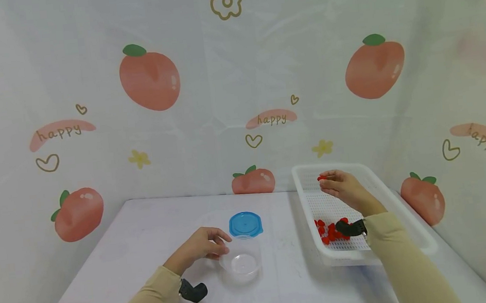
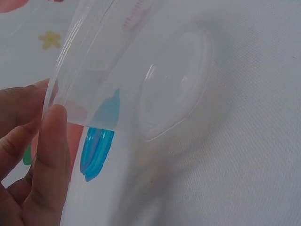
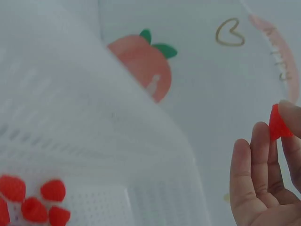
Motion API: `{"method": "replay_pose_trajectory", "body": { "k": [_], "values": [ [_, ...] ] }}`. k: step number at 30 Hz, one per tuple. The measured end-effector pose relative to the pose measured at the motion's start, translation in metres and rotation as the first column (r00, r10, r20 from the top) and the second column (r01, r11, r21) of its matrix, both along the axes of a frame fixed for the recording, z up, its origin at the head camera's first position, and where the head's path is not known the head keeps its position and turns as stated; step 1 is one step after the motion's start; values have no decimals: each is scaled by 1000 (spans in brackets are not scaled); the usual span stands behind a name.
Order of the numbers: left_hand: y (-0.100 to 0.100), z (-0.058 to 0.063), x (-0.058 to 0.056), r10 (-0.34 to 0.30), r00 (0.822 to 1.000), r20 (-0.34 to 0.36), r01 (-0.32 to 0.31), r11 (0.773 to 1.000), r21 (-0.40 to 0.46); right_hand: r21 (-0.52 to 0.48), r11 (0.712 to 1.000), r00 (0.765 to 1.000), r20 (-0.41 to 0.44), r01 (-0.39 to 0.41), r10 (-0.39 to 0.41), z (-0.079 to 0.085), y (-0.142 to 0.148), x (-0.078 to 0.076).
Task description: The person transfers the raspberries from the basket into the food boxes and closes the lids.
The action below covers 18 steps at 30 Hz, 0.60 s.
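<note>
My left hand [image 1: 203,245] pinches the rim of a clear plastic tub [image 1: 241,265] on the table; the left wrist view shows the thumb [image 2: 53,136] on one side of the tub's wall and fingers on the other. A blue lid [image 1: 245,224] lies flat just beyond the tub. Above the far part of a white perforated basket [image 1: 413,232], my right hand [image 1: 347,191] holds a small red raspberry [image 3: 278,125] between thumb and fingertips. Several more raspberries [image 3: 34,209] lie in the basket's near end, partly hidden by the right wrist in the head view.
The white-covered table [image 1: 154,238] meets a hanging cloth backdrop [image 1: 207,145] printed with fruit and hearts. The basket's raised walls stand at the right, close to the backdrop. A small black camera is strapped to each wrist.
</note>
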<state>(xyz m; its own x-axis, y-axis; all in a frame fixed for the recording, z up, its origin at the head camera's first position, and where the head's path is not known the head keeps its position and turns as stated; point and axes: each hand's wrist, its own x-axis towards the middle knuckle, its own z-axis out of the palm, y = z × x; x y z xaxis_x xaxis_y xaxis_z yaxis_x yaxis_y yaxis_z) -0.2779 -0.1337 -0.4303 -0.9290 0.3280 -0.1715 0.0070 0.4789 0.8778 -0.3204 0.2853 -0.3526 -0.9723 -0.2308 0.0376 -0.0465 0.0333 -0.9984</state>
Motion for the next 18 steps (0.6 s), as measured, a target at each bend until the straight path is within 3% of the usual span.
{"method": "replay_pose_trajectory", "body": {
  "k": [8, 18],
  "values": [
    [0, -1, 1, -2, 1000, 3, 2, 1000, 28, -220, 975, 999, -34, 2, -9, 12, -25, 19],
    [1, -2, 2, 3, 1000, 0, -3, 1000, 24, -209, 978, 996, -93, -10, -9, 16, -64, 41]
  ]
}}
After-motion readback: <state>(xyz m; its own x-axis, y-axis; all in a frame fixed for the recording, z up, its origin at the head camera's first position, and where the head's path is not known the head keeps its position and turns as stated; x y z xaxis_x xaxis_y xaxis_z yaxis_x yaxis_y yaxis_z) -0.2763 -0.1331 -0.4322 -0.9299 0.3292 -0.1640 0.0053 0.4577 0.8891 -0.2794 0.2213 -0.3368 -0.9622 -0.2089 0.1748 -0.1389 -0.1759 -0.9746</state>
